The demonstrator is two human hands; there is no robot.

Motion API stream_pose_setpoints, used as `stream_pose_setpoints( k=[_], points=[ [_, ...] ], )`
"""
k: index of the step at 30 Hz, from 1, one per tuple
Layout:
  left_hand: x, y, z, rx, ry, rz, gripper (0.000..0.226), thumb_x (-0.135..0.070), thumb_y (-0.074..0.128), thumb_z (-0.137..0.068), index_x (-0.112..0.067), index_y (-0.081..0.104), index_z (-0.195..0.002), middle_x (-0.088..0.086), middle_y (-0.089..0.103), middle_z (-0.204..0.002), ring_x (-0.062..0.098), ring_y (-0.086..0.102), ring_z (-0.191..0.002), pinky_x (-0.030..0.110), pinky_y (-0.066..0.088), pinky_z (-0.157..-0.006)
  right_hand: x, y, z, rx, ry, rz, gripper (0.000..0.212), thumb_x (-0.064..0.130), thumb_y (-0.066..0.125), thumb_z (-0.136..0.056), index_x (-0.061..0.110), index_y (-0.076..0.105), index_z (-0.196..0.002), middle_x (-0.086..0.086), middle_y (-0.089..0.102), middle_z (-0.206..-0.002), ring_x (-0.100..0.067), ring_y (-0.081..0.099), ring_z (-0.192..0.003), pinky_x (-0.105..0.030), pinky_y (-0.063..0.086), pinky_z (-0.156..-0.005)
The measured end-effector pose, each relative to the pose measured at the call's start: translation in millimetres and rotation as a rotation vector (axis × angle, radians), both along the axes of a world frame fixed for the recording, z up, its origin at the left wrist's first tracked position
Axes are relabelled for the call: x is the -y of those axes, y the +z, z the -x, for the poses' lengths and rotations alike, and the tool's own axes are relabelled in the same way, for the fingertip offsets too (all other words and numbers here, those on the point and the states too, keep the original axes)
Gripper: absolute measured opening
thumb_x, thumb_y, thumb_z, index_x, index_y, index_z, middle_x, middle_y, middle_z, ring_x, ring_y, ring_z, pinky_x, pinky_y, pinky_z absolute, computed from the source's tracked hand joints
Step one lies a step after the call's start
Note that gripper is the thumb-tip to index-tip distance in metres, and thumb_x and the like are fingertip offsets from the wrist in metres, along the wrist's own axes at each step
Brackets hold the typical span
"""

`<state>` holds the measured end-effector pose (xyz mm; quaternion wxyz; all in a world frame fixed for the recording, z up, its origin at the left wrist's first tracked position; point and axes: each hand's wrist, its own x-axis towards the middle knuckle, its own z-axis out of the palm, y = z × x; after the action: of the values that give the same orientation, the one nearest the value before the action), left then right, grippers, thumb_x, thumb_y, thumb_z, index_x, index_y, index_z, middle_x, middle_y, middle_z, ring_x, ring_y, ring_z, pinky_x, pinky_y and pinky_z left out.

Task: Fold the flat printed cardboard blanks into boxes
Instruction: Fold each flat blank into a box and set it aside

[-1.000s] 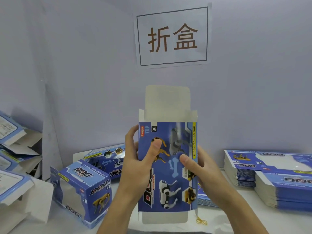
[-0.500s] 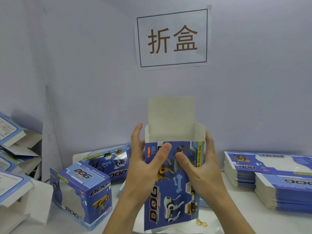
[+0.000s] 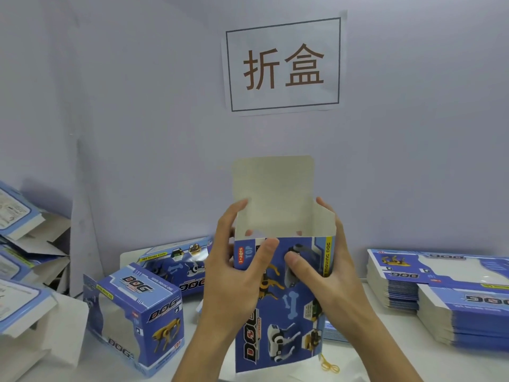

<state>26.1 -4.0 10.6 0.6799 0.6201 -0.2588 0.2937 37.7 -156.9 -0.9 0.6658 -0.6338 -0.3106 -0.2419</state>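
Box being folded: a blue cardboard box [image 3: 278,307] with dog pictures is held up in the middle, above the surface [image 3: 385,351]. It stands upright and has been opened out into a tube shape.
Top flap: the plain grey top flap [image 3: 272,194] sticks straight up from the back edge of the box. The top of the box is open, and you can see the pale inside.
Left hand: the left hand [image 3: 234,274] holds the left side of the box. Its thumb lies on the printed front and its fingers go around the left edge to the back. The grip is closed around the box.
Right hand: the right hand [image 3: 327,277] holds the right side the same way, thumb on the front and fingers around the right side flap. Its grip is closed around the box too.
Finished boxes: one folded box [image 3: 137,315] with a clear window sits on the surface to the left. Another folded one [image 3: 176,263] lies just behind it.
Flat stack: a stack of flat blue blanks [image 3: 440,296] sits on the right of the surface.
Left edge: more boxes with open flaps [image 3: 24,271] are piled at the far left.
Sign: a white paper sign [image 3: 283,64] with two brown characters hangs on the wall.
Rubber band: a small yellow rubber band [image 3: 329,365] lies on the surface below the right hand.
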Motion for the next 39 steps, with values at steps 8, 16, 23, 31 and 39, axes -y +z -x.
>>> stream_pose_setpoints(
  k=[8, 16, 23, 31, 39],
  points=[
    [-5.4, -3.5, -4.4, -0.052, 0.117, -0.050, 0.047, -0.063, 0.065, -0.085, -0.021, 0.065, -0.106, -0.002, 0.063, -0.116, 0.021, 0.069, -0.092, 0.026, 0.056, -0.076, -0.1, 1.1, 4.5, -0.111, 0.051, -0.070, 0.044, 0.054, 0.061, -0.082, 0.029, 0.058, -0.118, -0.019, 0.068, -0.096, -0.043, 0.070, -0.088, -0.047, 0.061, -0.075],
    [4.9, 5.7, 4.0, -0.002, 0.117, -0.111, 0.026, -0.036, 0.044, -0.088, -0.021, 0.065, -0.086, 0.013, 0.060, -0.095, 0.030, 0.057, -0.091, 0.036, 0.045, -0.083, -0.8, 11.8, 0.1, -0.184, -0.107, -0.208, 0.019, 0.030, 0.049, -0.078, 0.029, 0.066, -0.086, 0.010, 0.040, -0.055, -0.015, 0.037, -0.054, -0.030, 0.038, -0.054],
    [3.4, 5.2, 4.4, -0.054, -0.027, 0.053, 0.072, -0.024, 0.044, -0.083, -0.052, 0.027, -0.147, 0.000, 0.059, -0.105, 0.034, 0.058, -0.101, 0.053, 0.053, -0.090, -3.5, 12.3, 5.4, -0.250, -0.029, -0.202, 0.052, 0.031, 0.049, -0.076, 0.056, 0.050, -0.122, -0.020, 0.057, -0.098, -0.018, 0.051, -0.060, -0.029, 0.049, -0.052],
    [1.8, 7.3, 4.6, -0.022, -0.021, 0.242, 0.009, -0.030, 0.050, -0.086, -0.024, 0.056, -0.085, 0.006, 0.063, -0.096, 0.034, 0.064, -0.087, 0.031, 0.056, -0.068, -3.8, 10.1, 11.9, -0.229, 0.162, -0.271, 0.025, 0.044, 0.057, -0.077, 0.030, 0.059, -0.098, -0.013, 0.067, -0.095, -0.021, 0.062, -0.071, -0.027, 0.051, -0.051],
    [-1.6, -2.4, -1.8, -0.034, -0.051, 0.220, 0.014, -0.006, 0.049, -0.096, -0.018, 0.055, -0.095, -0.010, 0.070, -0.102, 0.021, 0.071, -0.097, 0.024, 0.057, -0.053, 6.3, 7.5, 4.4, -0.261, 0.292, -0.294, 0.031, 0.025, 0.054, -0.078, 0.013, 0.056, -0.107, -0.014, 0.068, -0.102, -0.023, 0.073, -0.082, -0.028, 0.059, -0.058]
  ],
)
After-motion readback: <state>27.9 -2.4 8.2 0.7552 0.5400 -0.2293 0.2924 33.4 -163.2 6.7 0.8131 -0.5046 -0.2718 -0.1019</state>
